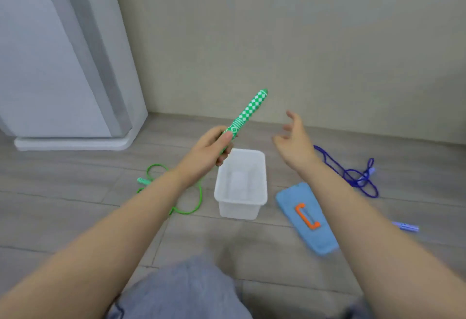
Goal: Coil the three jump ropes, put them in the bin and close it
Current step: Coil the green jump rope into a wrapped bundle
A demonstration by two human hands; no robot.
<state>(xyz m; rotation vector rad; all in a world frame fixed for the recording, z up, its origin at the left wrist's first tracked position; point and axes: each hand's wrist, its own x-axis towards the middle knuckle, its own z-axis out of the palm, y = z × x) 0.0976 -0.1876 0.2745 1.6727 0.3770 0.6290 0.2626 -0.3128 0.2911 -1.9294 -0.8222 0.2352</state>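
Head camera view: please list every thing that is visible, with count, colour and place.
green jump rope: one, green, floor left of bin, one handle lifted
blue jump rope: one, dark blue, floor right
bin: one, translucent white, centre, open
lid: one, light blue with orange handle, floor right of bin
left hand: grips the green handle
right hand: open, above floor, holds nothing

light: soft, even, bright | shadows: faint | blur: slight overall | edges: wide-angle bowing

Wood-look floor [75, 207] with bin [240, 185], lid [306, 217], green rope [191, 207], purple rope [353, 174].
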